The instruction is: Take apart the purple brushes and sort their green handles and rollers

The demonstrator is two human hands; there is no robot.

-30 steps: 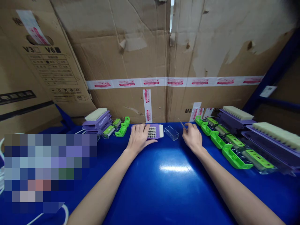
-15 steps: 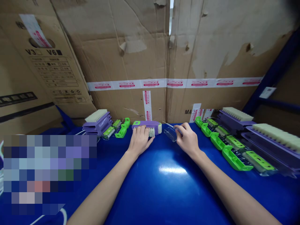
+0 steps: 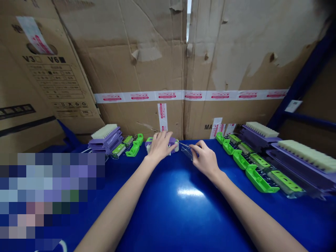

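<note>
My left hand [image 3: 160, 147] is closed over a small purple brush [image 3: 173, 141] with a green end, at the far middle of the blue table [image 3: 183, 210]. Most of the brush is hidden under the fingers. Just to its right my right hand [image 3: 204, 159] grips a clear plastic cover [image 3: 188, 151], and a thin metal tool [image 3: 185, 144] sticks out from the fingers towards the brush. The cover lies close to the brush's right end.
A purple brush stack [image 3: 106, 137] and green-and-clear pieces [image 3: 131, 146] sit at the far left. A row of green clips [image 3: 252, 162] and more purple brushes [image 3: 301, 157] line the right side. Cardboard boxes [image 3: 162, 70] wall the back.
The left hand turned the purple brush over and now covers it. The right hand moved left, took hold of the clear cover and brought it beside the brush.
</note>
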